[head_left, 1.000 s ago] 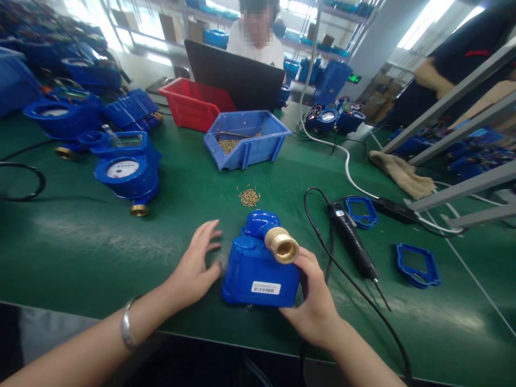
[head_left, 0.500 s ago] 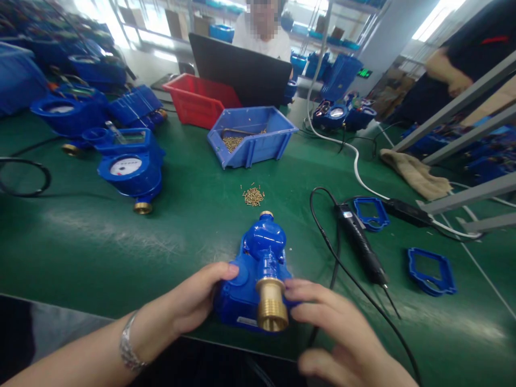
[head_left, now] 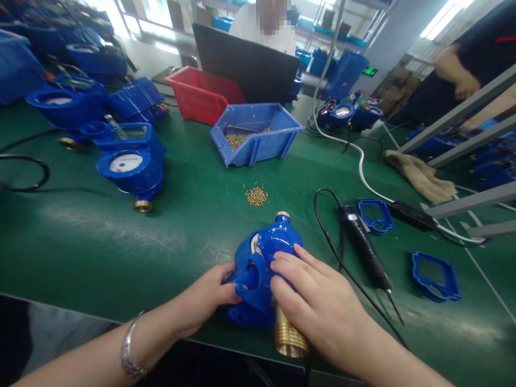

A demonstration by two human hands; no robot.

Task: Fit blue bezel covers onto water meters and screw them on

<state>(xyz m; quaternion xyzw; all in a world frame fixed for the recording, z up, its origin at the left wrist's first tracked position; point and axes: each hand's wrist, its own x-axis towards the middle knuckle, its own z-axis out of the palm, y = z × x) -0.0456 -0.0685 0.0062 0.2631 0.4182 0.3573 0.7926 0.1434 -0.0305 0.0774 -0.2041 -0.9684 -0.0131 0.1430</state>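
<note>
**Blue meter (head_left: pixel 279 237) held between both hands**

Head view. The meter sits tilted near the front edge of the tabletop (head_left: pixel 193 215), its brass threaded end (head_left: pixel 290 337) pointing toward me. My left hand (head_left: pixel 207 295) is partly closed on the housing's left side, thumb on the near face; this hold appears to supply the firm support. My right hand (head_left: pixel 318 298) lies over the rounded body, palm down, fingers slightly bent; whether it grips or merely steadies, I cannot tell. Contact from both sides probably gives me control of the meter's angle. Both forearms enter low and converge on the part.

A loose pile of screws (head_left: pixel 256 196) lies just beyond the meter. A power screwdriver (head_left: pixel 366 250) lies to the right, presumably set there to stay within reach while leaving the front area free.
</note>
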